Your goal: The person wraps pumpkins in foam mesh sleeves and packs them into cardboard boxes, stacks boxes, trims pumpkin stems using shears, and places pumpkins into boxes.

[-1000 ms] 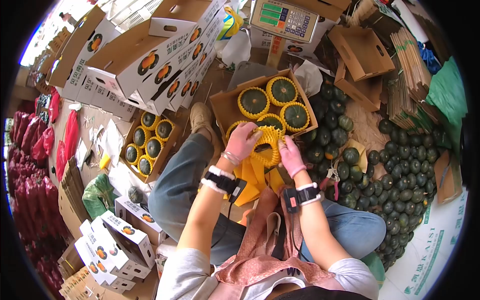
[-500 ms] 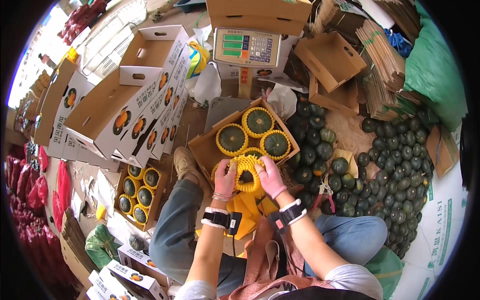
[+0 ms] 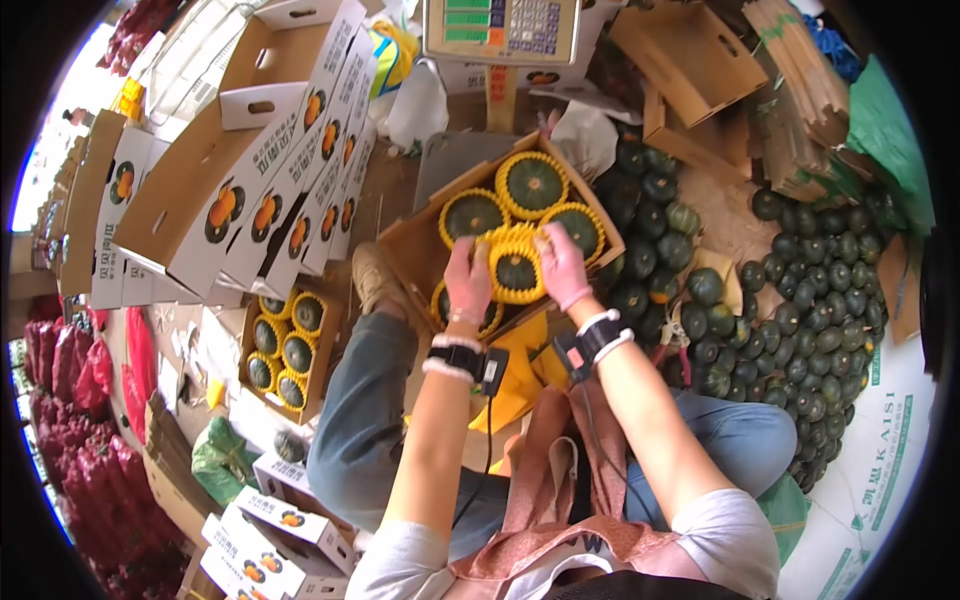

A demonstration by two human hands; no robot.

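Squash (image 3: 517, 273) in yellow net (image 3: 512, 234) is between left grip (image 3: 468, 280) and right grip (image 3: 563, 268), by near edge of box (image 3: 412, 260); resting or held clear, cannot tell. Both grips pinch net, one per side.

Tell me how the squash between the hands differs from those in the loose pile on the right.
The held squash wears yellow netting; those in the loose pile are bare. The held squash is gripped; the piled ones lie heaped, untouched. Both look mostly dark green.
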